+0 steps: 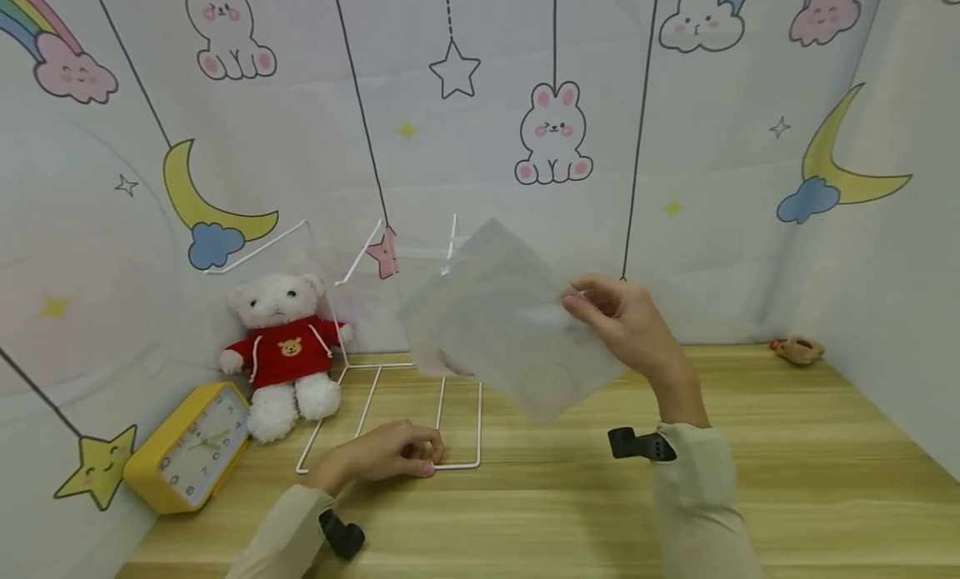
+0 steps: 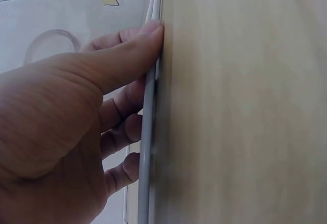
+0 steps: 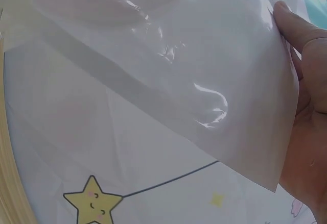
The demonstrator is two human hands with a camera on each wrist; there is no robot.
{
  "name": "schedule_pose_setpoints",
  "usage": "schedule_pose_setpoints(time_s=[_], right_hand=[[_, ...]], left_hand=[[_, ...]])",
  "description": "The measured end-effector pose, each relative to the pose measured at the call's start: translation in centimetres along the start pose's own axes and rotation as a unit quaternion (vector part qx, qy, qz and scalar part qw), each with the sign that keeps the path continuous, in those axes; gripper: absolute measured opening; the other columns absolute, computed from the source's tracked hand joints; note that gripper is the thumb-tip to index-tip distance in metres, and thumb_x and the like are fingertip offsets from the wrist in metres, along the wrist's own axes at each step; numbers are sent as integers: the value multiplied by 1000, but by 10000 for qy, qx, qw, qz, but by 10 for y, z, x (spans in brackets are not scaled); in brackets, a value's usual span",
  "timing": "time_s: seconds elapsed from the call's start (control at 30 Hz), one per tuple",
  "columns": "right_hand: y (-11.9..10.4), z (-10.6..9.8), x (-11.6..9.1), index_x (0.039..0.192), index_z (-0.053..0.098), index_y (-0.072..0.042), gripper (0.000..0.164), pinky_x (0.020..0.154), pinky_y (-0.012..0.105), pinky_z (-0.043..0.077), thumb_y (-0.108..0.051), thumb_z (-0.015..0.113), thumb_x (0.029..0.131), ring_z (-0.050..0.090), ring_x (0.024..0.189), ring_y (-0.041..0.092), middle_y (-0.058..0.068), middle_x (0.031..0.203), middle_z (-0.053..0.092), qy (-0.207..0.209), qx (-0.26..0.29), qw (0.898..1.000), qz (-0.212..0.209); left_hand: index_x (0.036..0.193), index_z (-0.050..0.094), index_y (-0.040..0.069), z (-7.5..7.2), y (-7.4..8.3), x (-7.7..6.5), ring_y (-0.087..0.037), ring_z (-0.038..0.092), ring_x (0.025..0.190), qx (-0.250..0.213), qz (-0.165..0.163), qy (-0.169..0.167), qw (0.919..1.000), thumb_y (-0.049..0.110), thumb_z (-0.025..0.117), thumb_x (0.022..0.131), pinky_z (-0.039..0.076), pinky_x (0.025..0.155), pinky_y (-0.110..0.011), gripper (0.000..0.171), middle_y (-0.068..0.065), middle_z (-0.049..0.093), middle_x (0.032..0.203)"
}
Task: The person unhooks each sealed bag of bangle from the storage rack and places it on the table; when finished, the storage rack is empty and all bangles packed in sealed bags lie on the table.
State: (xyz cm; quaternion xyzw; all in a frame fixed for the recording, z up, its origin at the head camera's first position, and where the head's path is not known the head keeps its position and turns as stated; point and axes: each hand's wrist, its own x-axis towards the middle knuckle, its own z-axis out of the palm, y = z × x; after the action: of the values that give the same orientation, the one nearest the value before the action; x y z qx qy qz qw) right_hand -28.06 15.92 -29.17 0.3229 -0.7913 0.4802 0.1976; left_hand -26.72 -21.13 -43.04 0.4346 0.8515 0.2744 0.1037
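My right hand (image 1: 618, 321) pinches the right-hand edge of a translucent plastic sleeve (image 1: 502, 312). The sleeve is raised above the table with one corner pointing up, and a faint round shape shows near its lower corner. In the right wrist view the sleeve (image 3: 168, 81) looks glossy, with thumb and fingers at its edge. Low on the table, my left hand (image 1: 390, 450) holds the front rod of a white wire rack (image 1: 479, 421). The left wrist view shows the thumb and curled fingers around that rod (image 2: 147, 163). Part of the rack is hidden behind the sleeve.
A white teddy bear (image 1: 288, 350) in a red hoodie sits left of the rack, beside a yellow clock (image 1: 187, 446). A small brown object (image 1: 798, 351) lies at the table's back right. Behind the wooden table (image 1: 540, 512) hangs a printed curtain (image 1: 480, 154).
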Motion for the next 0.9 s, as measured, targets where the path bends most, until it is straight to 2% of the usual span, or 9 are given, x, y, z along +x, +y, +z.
schedule_pose_setpoints(time_s=[0.37,0.47,0.67,0.9], right_hand=[[-7,-6,-3,113,70,-2,18,72,23,53,-11,65,97,68,82,11,12,98,73,22,284,9996,35],[-8,-10,-5,113,69,-2,18,72,21,52,-10,65,98,68,83,9,7,101,73,121,265,9996,44],[-6,-24,-15,114,68,-1,19,68,21,50,-12,64,98,66,80,8,-12,98,72,490,221,9984,192],[0,-46,-30,116,67,-3,19,65,20,52,-5,62,98,66,76,7,-13,96,72,796,329,9961,216]], left_hand=[[98,64,13,0,-1,0,2,40,56,10,95,5,10000,19,67,96,35,59,-19,7,9,50,62],[97,64,14,0,0,-1,2,41,57,85,62,38,9999,19,68,95,35,59,-19,7,10,51,62],[97,64,14,3,0,-1,3,43,59,-20,42,53,10000,19,69,95,37,60,-19,7,10,52,64],[97,64,15,2,-1,-1,3,44,60,36,11,79,10000,20,69,95,38,61,-20,7,11,53,65]])
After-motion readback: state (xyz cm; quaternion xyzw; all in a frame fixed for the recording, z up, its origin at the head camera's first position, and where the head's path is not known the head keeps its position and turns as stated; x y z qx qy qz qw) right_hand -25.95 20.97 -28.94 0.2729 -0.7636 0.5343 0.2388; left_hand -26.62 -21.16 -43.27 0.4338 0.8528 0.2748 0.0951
